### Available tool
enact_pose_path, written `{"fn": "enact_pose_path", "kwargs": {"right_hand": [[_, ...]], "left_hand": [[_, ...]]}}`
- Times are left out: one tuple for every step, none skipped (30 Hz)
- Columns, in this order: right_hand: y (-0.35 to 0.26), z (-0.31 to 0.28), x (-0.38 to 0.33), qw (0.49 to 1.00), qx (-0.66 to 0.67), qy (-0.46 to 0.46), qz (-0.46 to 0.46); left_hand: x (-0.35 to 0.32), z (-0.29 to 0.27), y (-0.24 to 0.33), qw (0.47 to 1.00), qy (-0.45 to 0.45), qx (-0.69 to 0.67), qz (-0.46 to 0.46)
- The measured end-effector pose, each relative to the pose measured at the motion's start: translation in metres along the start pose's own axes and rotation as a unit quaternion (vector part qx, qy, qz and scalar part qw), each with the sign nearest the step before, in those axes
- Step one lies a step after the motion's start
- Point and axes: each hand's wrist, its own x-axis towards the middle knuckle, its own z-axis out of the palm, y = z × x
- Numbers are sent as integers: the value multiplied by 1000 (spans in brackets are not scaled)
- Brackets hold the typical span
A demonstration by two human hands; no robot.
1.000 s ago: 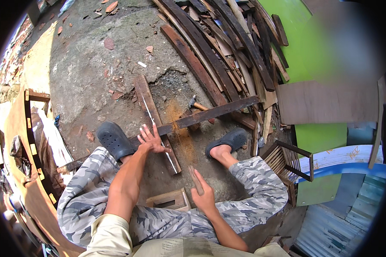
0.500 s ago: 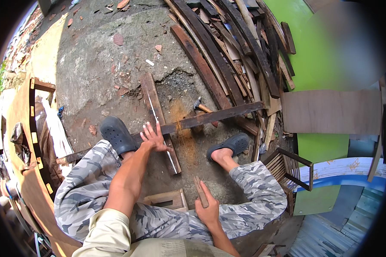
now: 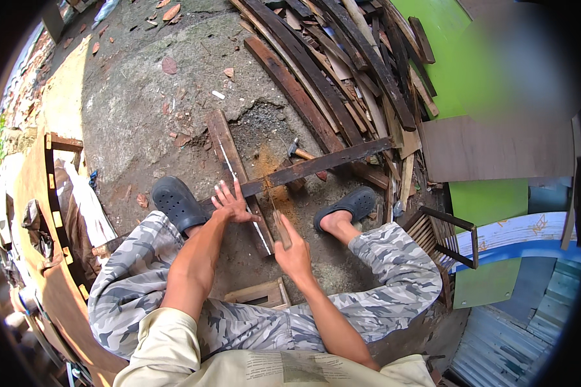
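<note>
Left hand (image 3: 231, 205) spread flat, fingers splayed wide, pressing on the plank (image 3: 242, 184) where the dark slat (image 3: 316, 166) crosses it. Right hand (image 3: 293, 253) closed around the wooden handle of a saw (image 3: 276, 216), blade running far toward the slat, just right of the left hand. Orange sawdust (image 3: 268, 158) beyond the slat. Hammer (image 3: 299, 152) lying just far of the slat. Small box (image 3: 258, 295) near, between the knees. Shoes (image 3: 177, 203) left and right of the plank.

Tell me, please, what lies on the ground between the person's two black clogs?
In the head view, between left clog and right clog lie two crossed dark planks, with both hands there.
</note>
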Motion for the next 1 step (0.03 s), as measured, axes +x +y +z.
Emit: {"fn": "enact_pose_path", "kwargs": {"right_hand": [[-2, -2, 1, 1000, -1, 7, 1]], "left_hand": [[1, 1, 4, 1000, 2, 4, 4]]}}
